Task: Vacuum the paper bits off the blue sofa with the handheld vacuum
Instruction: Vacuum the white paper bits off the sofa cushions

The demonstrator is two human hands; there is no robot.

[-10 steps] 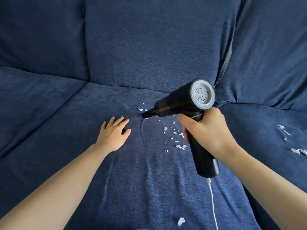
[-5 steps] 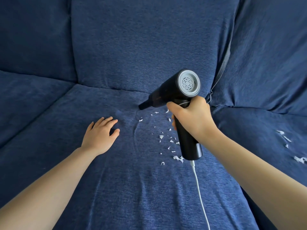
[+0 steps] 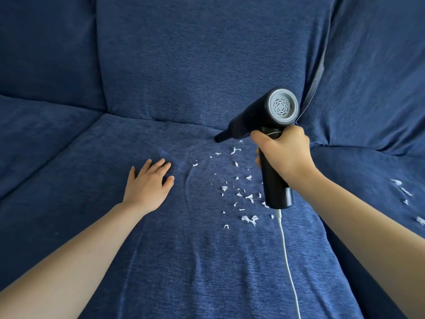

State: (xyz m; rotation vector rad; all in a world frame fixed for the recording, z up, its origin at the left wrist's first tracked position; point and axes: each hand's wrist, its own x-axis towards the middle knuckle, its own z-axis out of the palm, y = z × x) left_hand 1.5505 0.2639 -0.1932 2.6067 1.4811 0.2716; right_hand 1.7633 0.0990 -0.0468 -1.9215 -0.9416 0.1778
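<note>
On the left part of the blue sofa's seat cushion (image 3: 184, 261), the left hand (image 3: 147, 185) lies palm down with its fingers straight and slightly spread, pressing flat on the fabric and holding nothing. Small wrinkles in the cover run just beside its fingertips. Right of that hand, a scatter of white paper bits (image 3: 239, 192) lies on the same cushion, between the left hand and the vacuum's handle, some of them just below the nozzle and others near the handle's base. The black handheld vacuum (image 3: 264, 120) is held above these bits: its narrow nozzle (image 3: 219, 137) points left and down, the tip near the seam where the seat meets the back cushion (image 3: 207, 54), and its grey vented rear cap faces the camera. The right hand (image 3: 284, 155) grips the upright handle, fingers and thumb curled round it just under the body. A white cable (image 3: 288, 261) hangs from the handle's base and runs down across the seat. Further right, more paper bits (image 3: 401, 191) lie on the neighbouring seat cushion, well apart from the vacuum.
</note>
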